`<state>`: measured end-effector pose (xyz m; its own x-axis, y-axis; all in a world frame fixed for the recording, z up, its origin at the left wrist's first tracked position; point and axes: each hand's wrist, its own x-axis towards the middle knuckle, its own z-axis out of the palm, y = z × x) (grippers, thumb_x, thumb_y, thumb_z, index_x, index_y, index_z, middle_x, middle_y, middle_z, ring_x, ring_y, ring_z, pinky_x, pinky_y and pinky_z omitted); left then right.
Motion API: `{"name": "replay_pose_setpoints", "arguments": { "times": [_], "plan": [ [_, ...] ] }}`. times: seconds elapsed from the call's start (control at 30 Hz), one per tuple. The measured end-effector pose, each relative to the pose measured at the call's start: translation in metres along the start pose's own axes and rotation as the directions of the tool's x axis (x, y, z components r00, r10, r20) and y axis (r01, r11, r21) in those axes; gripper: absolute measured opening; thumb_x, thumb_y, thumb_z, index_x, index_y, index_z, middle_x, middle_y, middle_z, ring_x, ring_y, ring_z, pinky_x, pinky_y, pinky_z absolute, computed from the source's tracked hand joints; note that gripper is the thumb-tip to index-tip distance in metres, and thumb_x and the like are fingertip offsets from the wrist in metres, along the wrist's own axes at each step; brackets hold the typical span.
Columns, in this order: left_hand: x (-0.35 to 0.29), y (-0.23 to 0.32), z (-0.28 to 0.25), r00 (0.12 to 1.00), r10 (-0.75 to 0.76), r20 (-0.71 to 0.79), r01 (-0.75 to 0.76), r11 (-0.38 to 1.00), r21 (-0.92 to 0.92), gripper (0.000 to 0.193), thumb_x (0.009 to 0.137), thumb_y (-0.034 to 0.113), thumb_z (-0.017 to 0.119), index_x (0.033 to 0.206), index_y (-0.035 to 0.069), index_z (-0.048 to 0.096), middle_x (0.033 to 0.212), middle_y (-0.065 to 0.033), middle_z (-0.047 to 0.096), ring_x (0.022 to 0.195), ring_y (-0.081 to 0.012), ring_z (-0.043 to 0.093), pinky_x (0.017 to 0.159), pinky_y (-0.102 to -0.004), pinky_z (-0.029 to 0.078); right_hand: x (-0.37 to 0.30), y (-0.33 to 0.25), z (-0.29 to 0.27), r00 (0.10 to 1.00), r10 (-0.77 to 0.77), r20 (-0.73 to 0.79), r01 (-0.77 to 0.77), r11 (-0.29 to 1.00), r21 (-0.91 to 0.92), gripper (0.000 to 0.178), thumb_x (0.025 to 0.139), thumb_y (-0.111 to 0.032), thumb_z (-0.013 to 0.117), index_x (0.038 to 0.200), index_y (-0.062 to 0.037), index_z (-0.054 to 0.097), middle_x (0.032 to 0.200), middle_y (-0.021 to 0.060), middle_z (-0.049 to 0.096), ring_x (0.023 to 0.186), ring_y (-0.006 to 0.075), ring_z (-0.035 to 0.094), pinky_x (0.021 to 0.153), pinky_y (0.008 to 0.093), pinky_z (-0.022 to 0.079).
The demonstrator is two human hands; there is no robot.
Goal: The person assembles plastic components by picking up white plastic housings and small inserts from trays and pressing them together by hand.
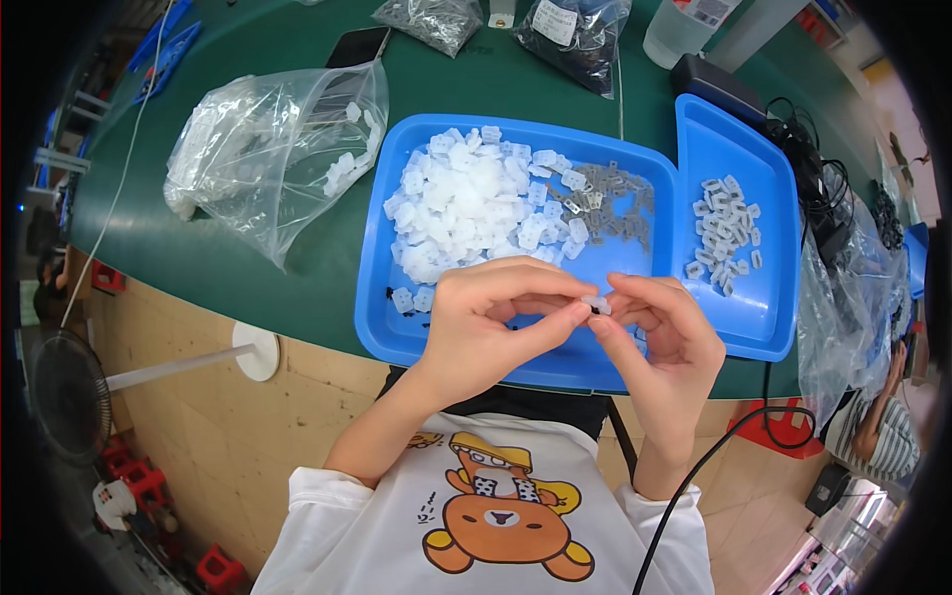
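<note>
Between my fingertips, over the front of a large blue tray (375, 288), is a small whitish plastic piece (597, 303) with a dark bit at its lower side. Thumb and forefinger of my left hand (501, 315) pinch it from one side. From the other side, the thumb and forefinger of my right hand (666, 342) close on it. Behind my hands lies a heap of translucent white plastic pieces (456, 203). Small grey flat parts (620, 203) are spread to its right in the same tray. My fingers partly hide the held piece.
A smaller blue tray (734, 327) on the right holds grey-white pieces (726, 230). At left lies a clear bag (278, 149) of white pieces, next to a phone (359, 47). More bags (575, 45), a plastic cup (684, 30) and black cables (818, 188) sit around the trays.
</note>
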<state>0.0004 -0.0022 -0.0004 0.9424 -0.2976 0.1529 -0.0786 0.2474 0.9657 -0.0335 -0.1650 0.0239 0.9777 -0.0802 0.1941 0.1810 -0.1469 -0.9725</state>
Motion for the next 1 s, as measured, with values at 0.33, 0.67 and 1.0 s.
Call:
{"name": "replay_pose_setpoints", "arguments": {
  "times": [0.33,0.67,1.0],
  "plan": [
    [-0.002,-0.001,0.001,0.998,0.055,-0.044,-0.050,0.994,0.094,0.017,0.077,-0.006,0.068,0.093,-0.003,0.070,0.088,-0.0114,0.068,0.081,-0.0160,0.069,0.069,-0.0236,0.057,-0.011,0.010,0.020,0.976,-0.159,-0.151,0.150,0.986,-0.074,0.023,0.075,0.011,0.068,0.097,0.0039,0.064,0.095,0.0123,0.062,0.074,0.0146,0.062,0.065,0.0242,0.050],
    [0.000,-0.005,0.002,0.985,0.131,-0.113,-0.099,0.962,0.254,0.013,0.074,-0.005,0.070,0.086,-0.001,0.068,0.081,-0.0089,0.066,0.071,-0.0141,0.067,0.063,-0.0233,0.054,-0.008,0.017,0.037,0.930,-0.282,-0.235,0.220,0.940,-0.260,0.022,0.075,0.009,0.068,0.096,0.0036,0.064,0.091,0.0124,0.063,0.071,0.0156,0.062,0.061,0.0244,0.050],
    [0.000,-0.003,0.000,0.969,0.124,-0.214,-0.101,0.988,0.115,0.021,0.076,-0.013,0.061,0.096,-0.005,0.061,0.089,-0.0077,0.056,0.080,-0.0134,0.059,0.074,-0.0254,0.050,0.027,0.019,-0.035,0.976,-0.209,-0.054,0.112,0.701,-0.704,0.016,0.079,0.004,0.065,0.095,0.0003,0.065,0.088,0.0102,0.061,0.080,0.0243,0.058,0.072,0.0320,0.047]
  ]
}}
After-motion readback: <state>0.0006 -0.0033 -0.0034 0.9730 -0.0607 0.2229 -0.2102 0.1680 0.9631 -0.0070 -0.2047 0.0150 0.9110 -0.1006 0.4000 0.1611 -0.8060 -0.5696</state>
